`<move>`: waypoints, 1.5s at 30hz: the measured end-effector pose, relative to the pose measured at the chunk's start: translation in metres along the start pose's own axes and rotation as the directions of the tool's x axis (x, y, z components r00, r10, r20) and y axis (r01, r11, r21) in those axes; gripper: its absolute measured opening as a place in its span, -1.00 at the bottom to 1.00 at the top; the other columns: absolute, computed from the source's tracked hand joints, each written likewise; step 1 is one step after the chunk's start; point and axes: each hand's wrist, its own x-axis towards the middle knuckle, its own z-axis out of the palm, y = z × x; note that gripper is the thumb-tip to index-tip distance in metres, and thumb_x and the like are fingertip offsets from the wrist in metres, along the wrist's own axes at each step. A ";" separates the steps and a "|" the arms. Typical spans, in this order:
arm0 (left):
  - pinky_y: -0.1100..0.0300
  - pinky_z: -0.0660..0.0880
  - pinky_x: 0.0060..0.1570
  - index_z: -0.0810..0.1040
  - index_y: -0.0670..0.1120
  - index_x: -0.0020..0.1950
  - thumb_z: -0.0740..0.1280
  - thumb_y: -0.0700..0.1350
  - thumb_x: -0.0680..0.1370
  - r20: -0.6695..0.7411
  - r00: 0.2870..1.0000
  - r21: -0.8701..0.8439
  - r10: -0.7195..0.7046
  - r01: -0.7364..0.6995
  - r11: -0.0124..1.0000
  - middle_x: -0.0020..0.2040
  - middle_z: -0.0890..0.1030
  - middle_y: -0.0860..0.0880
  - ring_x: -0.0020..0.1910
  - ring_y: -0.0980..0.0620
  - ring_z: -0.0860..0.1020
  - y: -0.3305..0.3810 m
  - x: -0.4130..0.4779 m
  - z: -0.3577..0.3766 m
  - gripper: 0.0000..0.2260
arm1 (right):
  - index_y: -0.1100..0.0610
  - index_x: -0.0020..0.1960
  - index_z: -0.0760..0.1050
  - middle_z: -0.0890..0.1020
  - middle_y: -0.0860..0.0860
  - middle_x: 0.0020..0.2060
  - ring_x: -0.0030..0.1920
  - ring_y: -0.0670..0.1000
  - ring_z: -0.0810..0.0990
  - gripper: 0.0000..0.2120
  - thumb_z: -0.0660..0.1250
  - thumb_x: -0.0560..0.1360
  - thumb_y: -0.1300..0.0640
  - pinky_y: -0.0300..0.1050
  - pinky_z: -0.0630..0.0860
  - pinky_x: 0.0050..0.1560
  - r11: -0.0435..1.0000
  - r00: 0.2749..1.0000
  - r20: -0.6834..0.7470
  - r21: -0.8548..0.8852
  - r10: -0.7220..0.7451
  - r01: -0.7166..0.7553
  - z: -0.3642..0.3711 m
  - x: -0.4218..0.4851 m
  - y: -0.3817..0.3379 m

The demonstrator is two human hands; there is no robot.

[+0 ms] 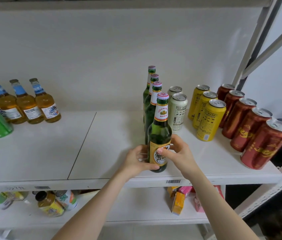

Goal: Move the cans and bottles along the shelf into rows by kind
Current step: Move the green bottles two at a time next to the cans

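One bottle between hands: left, right

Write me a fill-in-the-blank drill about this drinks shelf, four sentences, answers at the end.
1. The left hand and the right hand both hold a ____ bottle.
2. The red cans form a row of ____.
3. Between the white cans and the red cans stand ____ yellow cans.
4. The amber bottles stand toward the ____ end of the shelf.
Missing words: green; five; three; left.
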 end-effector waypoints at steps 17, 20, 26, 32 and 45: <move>0.33 0.58 -0.13 0.56 -0.20 0.16 0.64 -0.31 0.23 -0.019 1.000 0.045 -0.019 0.020 0.999 0.04 0.69 -0.10 0.03 0.01 0.66 0.009 0.020 -0.006 -0.46 | -0.06 0.20 0.53 0.65 -0.02 0.05 0.02 -0.10 0.66 -0.38 0.58 0.19 -0.16 -0.22 0.61 -0.11 0.999 0.999 -0.008 -0.017 0.046 -0.046 0.000 0.022 0.003; 0.35 0.57 -0.15 0.56 -0.14 0.15 0.66 -0.26 0.23 -0.002 1.000 0.067 -0.026 0.026 0.997 0.02 0.69 -0.02 0.01 0.09 0.65 0.010 0.020 -0.008 -0.46 | -0.11 0.19 0.52 0.64 -0.04 0.08 0.04 -0.08 0.65 -0.38 0.59 0.18 -0.18 -0.22 0.62 -0.09 0.998 0.998 0.000 -0.025 0.064 -0.064 -0.001 0.023 0.004; 0.33 0.58 -0.13 0.55 -0.10 0.14 0.66 -0.25 0.23 0.007 1.000 0.084 -0.029 0.028 0.996 0.03 0.68 0.00 0.02 0.09 0.65 0.010 0.020 -0.009 -0.46 | -0.10 0.20 0.51 0.64 -0.05 0.09 0.08 -0.03 0.65 -0.37 0.59 0.19 -0.18 -0.19 0.62 -0.08 0.996 0.996 0.017 -0.032 0.089 -0.088 -0.002 0.024 0.003; 0.40 0.54 -0.21 0.55 -0.11 0.08 0.61 -0.37 0.26 0.001 1.000 0.074 -0.025 0.025 0.997 -0.03 0.68 -0.02 -0.18 0.27 0.66 0.005 0.018 -0.006 -0.53 | -0.07 0.24 0.49 0.64 -0.04 0.11 0.11 -0.02 0.63 -0.42 0.58 0.28 -0.09 -0.13 0.64 0.00 0.989 0.994 0.005 -0.093 0.113 -0.112 -0.002 0.020 -0.004; 0.14 0.24 0.41 0.42 -0.14 0.43 0.51 0.01 0.45 -0.112 0.976 0.679 0.187 -0.062 0.732 0.46 0.40 -0.13 0.47 -0.10 0.32 -0.006 -0.060 -0.025 -0.39 | 0.14 0.45 0.34 0.48 0.11 0.34 0.31 0.18 0.45 -0.34 0.40 0.49 -0.17 0.17 0.43 0.17 0.556 0.948 -0.279 -0.817 -0.152 -0.151 0.022 -0.048 -0.012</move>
